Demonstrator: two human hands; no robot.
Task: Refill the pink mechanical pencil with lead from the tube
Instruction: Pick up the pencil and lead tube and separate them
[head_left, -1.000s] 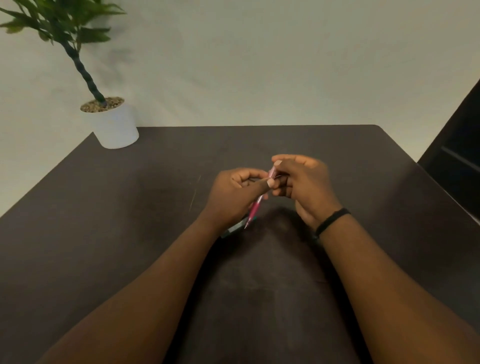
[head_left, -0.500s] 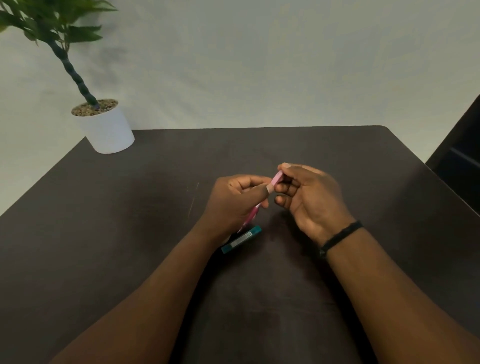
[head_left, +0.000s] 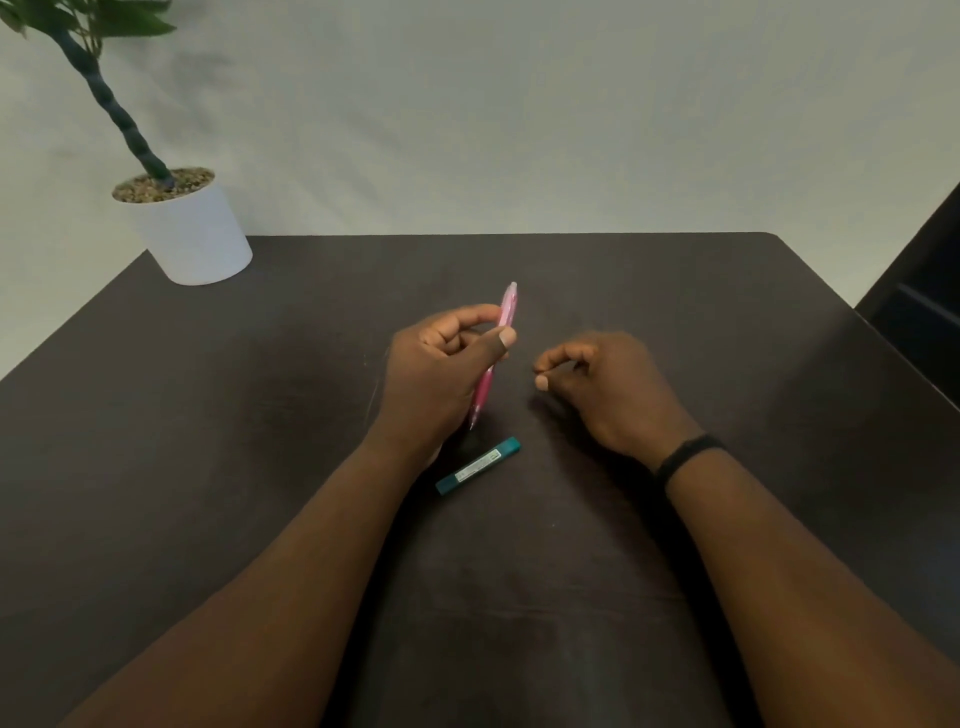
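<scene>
Left thumb and fingers (head_left: 498, 340) pinch the pink mechanical pencil (head_left: 493, 358) mid-barrel, tip down at frame centre, likely exposing its top for refilling, while the right hand (head_left: 602, 387) hovers beside it, fingertips pinched on something too small to identify, above the teal lead tube (head_left: 478, 466) lying on the dark table (head_left: 260, 415).

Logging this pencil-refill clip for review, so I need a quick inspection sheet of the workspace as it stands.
Surface: dark table, faint scratches.
Job's things: pink pencil held tip-down; teal lead tube lying flat near the left wrist.
Clutter: nothing seen.
Grippers: left hand grips the pencil; right hand pinched, contents too small to tell, black wristband.
Cables: nothing seen.
Surroundings: potted plant far-left corner, pale wall.
</scene>
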